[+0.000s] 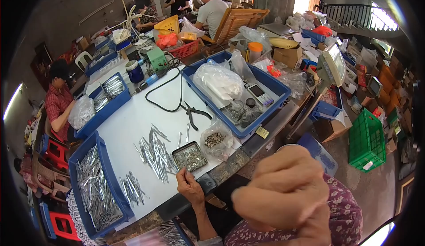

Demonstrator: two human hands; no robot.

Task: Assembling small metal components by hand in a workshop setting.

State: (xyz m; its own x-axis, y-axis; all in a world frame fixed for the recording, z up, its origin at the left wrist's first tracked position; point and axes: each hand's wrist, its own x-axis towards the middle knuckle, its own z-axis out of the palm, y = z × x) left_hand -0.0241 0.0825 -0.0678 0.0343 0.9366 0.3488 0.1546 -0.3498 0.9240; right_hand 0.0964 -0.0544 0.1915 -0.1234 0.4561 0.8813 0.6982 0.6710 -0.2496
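Beside the near corner of a small dark square tray [178,150] of tiny metal bits, my left hand [190,187] has its fingers pinched together. Whatever it may hold is too small to make out. My right hand [283,188] is raised close to the camera, its fingers curled into the palm, and anything inside is hidden. Loose silver metal rods [155,155] lie in a pile left of the tray, with a smaller pile [132,188] nearer the blue bin. A clear bag [217,140] of small brownish parts sits right of the tray.
A blue bin [102,157] of silver rods stands at the left. Black-handled pliers [195,113] and a black cable [152,102] lie on the white sheet. A large blue tray [239,131] holds plastic bags and a phone-like device. A green crate [366,140] stands on the floor; people sit beyond.
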